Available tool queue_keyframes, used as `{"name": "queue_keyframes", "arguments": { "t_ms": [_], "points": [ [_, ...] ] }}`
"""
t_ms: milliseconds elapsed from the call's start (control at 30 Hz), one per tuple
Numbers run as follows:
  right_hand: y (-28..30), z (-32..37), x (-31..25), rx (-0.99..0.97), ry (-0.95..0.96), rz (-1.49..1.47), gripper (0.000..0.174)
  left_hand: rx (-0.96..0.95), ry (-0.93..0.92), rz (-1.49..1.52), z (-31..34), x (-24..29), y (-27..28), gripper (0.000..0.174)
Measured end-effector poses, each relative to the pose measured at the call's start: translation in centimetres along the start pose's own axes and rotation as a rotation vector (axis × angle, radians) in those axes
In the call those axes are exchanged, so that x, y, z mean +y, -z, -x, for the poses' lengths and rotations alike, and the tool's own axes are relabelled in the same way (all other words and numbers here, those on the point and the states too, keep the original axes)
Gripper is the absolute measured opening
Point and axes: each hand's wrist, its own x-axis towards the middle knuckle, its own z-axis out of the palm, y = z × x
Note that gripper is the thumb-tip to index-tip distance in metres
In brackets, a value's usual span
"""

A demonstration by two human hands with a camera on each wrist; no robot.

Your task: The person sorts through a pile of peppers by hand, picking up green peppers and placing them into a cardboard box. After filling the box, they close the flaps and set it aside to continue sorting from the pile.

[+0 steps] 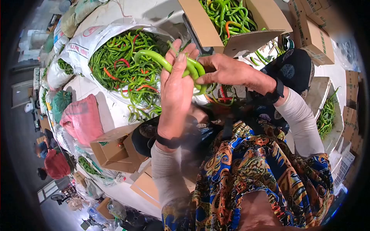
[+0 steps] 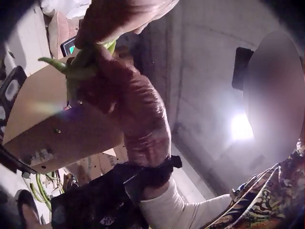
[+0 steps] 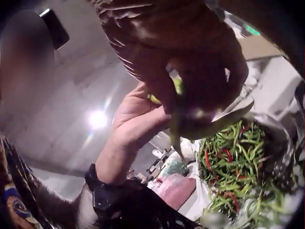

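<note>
Several long green chili peppers (image 1: 155, 56) lie across my left hand (image 1: 175, 96), palm turned up, with the thumb folded over them. My right hand (image 1: 231, 71) grips the curved ends of the peppers between thumb and fingers, close beside the left fingers. In the left wrist view, a pepper tip (image 2: 52, 63) sticks out past the right hand (image 2: 138, 100). The right wrist view shows a pepper (image 3: 214, 124) below the dark right hand (image 3: 186, 43), with the left hand (image 3: 138, 121) behind. Below and left of both hands is a heap of green and red chilies (image 1: 119, 50).
The heap spills from an open white sack (image 1: 79, 50). A cardboard box (image 1: 266, 15) of green peppers stands beyond my right hand. A second open carton (image 1: 115, 156) and a pink sack (image 1: 83, 119) are at left. At far right, a white box (image 1: 335, 142) holds more chilies.
</note>
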Motion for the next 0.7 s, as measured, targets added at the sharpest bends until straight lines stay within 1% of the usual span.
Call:
{"name": "queue_keyframes", "arguments": {
  "t_ms": [33, 67, 133, 167, 233, 267, 300, 367, 400, 433, 500, 533, 567, 633, 667, 700],
  "points": [
    [-0.5, 0.1, 0.6, -0.06, 0.022, -0.313, 0.042, 0.003, 0.003, 0.001, 0.0, 0.2, 0.1, 0.052],
    [-0.8, 0.2, 1.1, -0.063, 0.017, -0.317, 0.042, -0.018, 0.012, -0.02, 0.1, 0.3, 0.3, 0.053],
    [-1.4, 0.5, 1.2, -0.173, -0.078, -0.822, 0.039, -0.051, 0.017, -0.095, -0.1, 0.3, 0.9, 0.056],
    [-1.6, 0.6, 1.2, -0.174, -0.079, -0.824, 0.039, -0.049, 0.018, -0.096, -0.2, 0.1, 1.1, 0.056],
    [-2.1, 0.9, 0.7, -0.152, -0.122, -0.992, 0.041, -0.035, 0.023, -0.33, -0.3, -0.2, 1.2, 0.058],
    [-2.3, 1.1, 0.2, -0.11, -0.118, -1.08, 0.04, -0.021, 0.041, -0.382, -0.1, -0.1, 0.9, 0.056],
    [-2.1, 1.2, 0.3, -0.108, -0.113, -1.081, 0.04, -0.024, 0.04, -0.386, 0.0, 0.1, 0.8, 0.056],
    [-1.3, 1.6, 0.7, -0.152, -0.041, -1.081, 0.039, -0.03, -0.028, -0.589, -0.1, 0.6, 0.6, 0.054],
    [-0.9, 1.9, 0.9, -0.097, -0.029, -1.096, 0.038, 0.057, -0.132, -0.511, 0.2, 0.4, -0.4, 0.043],
    [-0.4, 2.5, 0.6, 0.018, -0.068, -1.117, 0.039, 0.052, -0.138, -0.517, 0.2, 0.7, 0.1, 0.043],
    [0.6, 3.4, 0.9, 0.066, -0.045, -1.191, 0.039, 0.064, -0.115, -0.406, 0.0, 1.4, 1.5, 0.038],
    [0.8, 3.6, 1.6, 0.067, 0.0, -1.234, 0.041, 0.064, -0.127, -0.322, 0.0, 1.6, 1.3, 0.033],
    [0.9, 3.8, 2.1, 0.076, 0.021, -1.236, 0.041, 0.047, -0.13, -0.333, -0.1, 1.5, 1.3, 0.033],
    [1.1, 4.0, 2.7, -0.036, 0.096, -1.219, 0.045, 0.025, -0.037, -0.018, -0.6, 1.1, 1.9, 0.035],
    [0.9, 4.1, 2.9, -0.027, 0.094, -1.207, 0.048, -0.022, -0.011, 0.038, -0.9, 0.9, 2.4, 0.036],
    [0.8, 4.1, 2.9, -0.025, 0.114, -1.21, 0.048, -0.034, -0.013, 0.023, -1.1, 1.1, 2.1, 0.036]
  ]
}}
